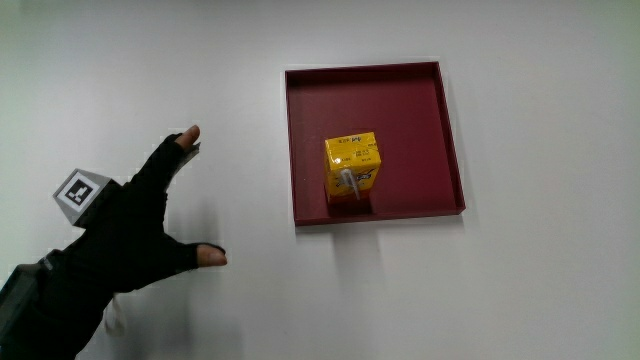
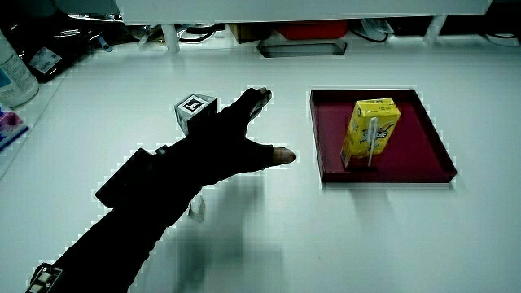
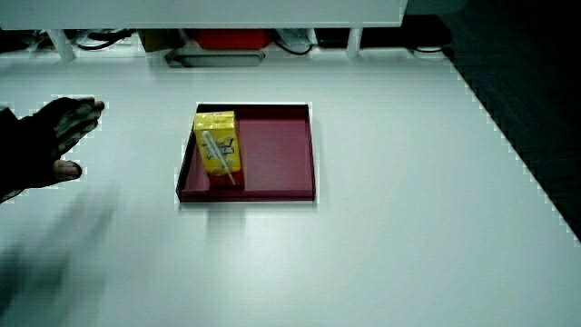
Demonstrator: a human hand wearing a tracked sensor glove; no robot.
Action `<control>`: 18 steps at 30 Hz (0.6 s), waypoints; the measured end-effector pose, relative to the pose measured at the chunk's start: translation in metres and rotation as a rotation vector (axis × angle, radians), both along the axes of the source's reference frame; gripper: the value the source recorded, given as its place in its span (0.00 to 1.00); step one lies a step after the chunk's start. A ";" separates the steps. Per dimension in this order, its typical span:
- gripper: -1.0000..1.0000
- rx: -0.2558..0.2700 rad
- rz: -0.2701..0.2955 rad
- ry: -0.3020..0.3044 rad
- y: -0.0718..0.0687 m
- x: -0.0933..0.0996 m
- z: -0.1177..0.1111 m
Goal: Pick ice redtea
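Note:
A yellow ice redtea carton point(image 1: 351, 167) with a straw on its face stands upright in a dark red square tray point(image 1: 400, 110), close to the tray wall nearest the person. Both side views show the carton point(image 2: 370, 130) point(image 3: 218, 147) in the tray point(image 2: 423, 146) point(image 3: 281, 150). The hand point(image 1: 150, 225) in a black glove hovers over the bare white table beside the tray, a clear gap apart from it. Its fingers are spread, thumb out, holding nothing. A small patterned cube point(image 1: 82, 195) sits on its back. The hand point(image 2: 232, 142) point(image 3: 50, 141) appears in both side views.
The white table point(image 1: 540, 280) spreads around the tray. A low partition with cables and a flat grey item point(image 2: 301, 47) runs along the table's edge farthest from the person. A bottle and clutter point(image 2: 12, 73) sit at a table edge in a side view.

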State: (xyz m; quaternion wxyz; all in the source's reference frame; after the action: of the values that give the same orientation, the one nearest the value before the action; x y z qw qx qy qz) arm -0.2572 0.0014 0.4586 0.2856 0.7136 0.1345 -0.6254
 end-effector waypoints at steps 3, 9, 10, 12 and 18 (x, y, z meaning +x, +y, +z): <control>0.50 -0.009 -0.006 0.013 -0.003 0.005 -0.001; 0.50 -0.026 0.007 -0.047 -0.012 0.014 0.016; 0.50 -0.034 0.004 -0.060 -0.013 0.016 0.018; 0.50 -0.036 0.018 -0.079 -0.017 0.020 0.026; 0.50 -0.082 0.024 -0.077 -0.026 0.044 0.023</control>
State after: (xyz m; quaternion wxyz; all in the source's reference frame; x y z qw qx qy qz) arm -0.2134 -0.0247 0.4816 0.3270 0.7233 0.1059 -0.5989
